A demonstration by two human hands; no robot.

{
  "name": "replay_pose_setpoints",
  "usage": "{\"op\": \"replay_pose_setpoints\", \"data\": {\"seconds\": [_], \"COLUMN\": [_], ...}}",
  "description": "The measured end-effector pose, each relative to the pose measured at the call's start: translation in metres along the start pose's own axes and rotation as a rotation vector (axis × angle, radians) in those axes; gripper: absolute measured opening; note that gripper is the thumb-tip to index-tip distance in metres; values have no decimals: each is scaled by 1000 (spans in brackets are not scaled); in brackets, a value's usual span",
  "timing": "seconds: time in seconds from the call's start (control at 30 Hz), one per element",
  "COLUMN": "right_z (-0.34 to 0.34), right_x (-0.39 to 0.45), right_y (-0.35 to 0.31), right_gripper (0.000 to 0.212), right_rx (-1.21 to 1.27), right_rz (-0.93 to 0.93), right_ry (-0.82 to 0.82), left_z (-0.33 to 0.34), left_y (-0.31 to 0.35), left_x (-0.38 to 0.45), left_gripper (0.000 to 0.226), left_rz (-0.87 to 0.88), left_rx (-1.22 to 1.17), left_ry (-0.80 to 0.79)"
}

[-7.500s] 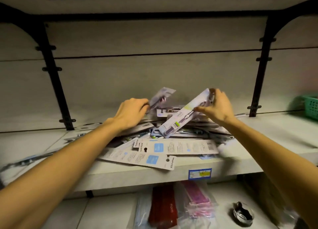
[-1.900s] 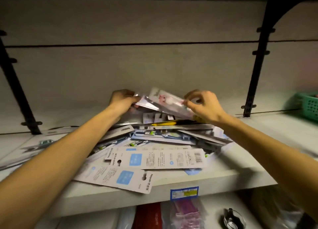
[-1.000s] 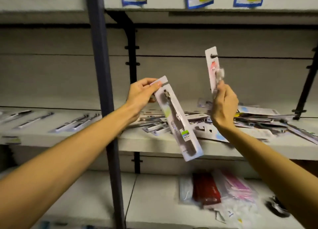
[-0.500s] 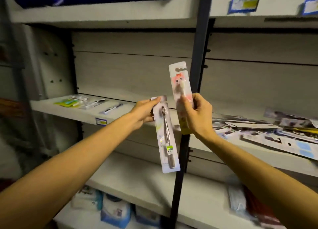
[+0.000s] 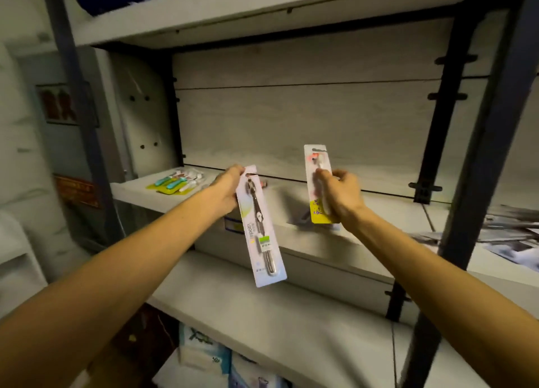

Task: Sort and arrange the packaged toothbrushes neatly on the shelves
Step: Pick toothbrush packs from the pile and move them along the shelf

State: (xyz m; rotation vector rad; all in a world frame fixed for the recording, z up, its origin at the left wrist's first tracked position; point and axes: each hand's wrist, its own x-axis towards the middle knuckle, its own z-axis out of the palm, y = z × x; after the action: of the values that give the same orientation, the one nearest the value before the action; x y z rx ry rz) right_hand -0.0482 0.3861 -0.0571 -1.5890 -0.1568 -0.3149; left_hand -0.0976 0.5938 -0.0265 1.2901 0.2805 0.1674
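Note:
My left hand (image 5: 226,191) pinches the top end of a long white toothbrush pack (image 5: 261,230) with a dark brush inside; the pack hangs down in front of the shelf edge. My right hand (image 5: 339,196) grips the middle of a shorter pack with a pink cartoon brush and yellow base (image 5: 318,183), held upright. Both hover in front of the middle shelf (image 5: 306,236). A small group of packs with teal brushes (image 5: 175,180) lies at the shelf's far left. The jumbled pile of packs (image 5: 513,230) lies on the neighbouring bay at the right.
A dark metal upright (image 5: 484,142) stands between this bay and the pile at right. Another post (image 5: 78,96) runs down the left. A lower shelf (image 5: 291,329) sits beneath, with packaged goods (image 5: 204,355) under it. An upper shelf (image 5: 233,11) hangs overhead.
My view and both hands have swung further left into the left bay. The two packs have moved apart, and the long pack in my left hand hangs lower against the shelf edge.

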Motion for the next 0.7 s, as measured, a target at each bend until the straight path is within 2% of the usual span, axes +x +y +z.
{"op": "replay_pose_setpoints", "data": {"seconds": [0.2, 0.33, 0.4, 0.5, 0.6, 0.7], "right_z": [9, -9, -19, -28, -28, -14], "right_x": [40, 51, 54, 52, 49, 50], "right_y": [1, 5, 8, 11, 16, 18], "right_gripper": [11, 24, 24, 16, 7, 12], "right_rx": [53, -38, -46, -23, 44, -6], "right_rz": [-60, -50, -11, 81, 97, 82], "right_ry": [165, 242, 269, 241, 190, 189], "left_z": [9, 26, 36, 48, 54, 50], "left_y": [-1, -2, -3, -6, -8, -3], "left_x": [47, 78, 94, 116, 136, 154], "left_gripper": [26, 25, 24, 25, 25, 22], "left_rz": [-34, -36, -38, -38, -45, -52], "left_rx": [-26, -25, -27, -3, 38, 92], "left_ry": [-20, -83, -98, -135, -214, -294]}}
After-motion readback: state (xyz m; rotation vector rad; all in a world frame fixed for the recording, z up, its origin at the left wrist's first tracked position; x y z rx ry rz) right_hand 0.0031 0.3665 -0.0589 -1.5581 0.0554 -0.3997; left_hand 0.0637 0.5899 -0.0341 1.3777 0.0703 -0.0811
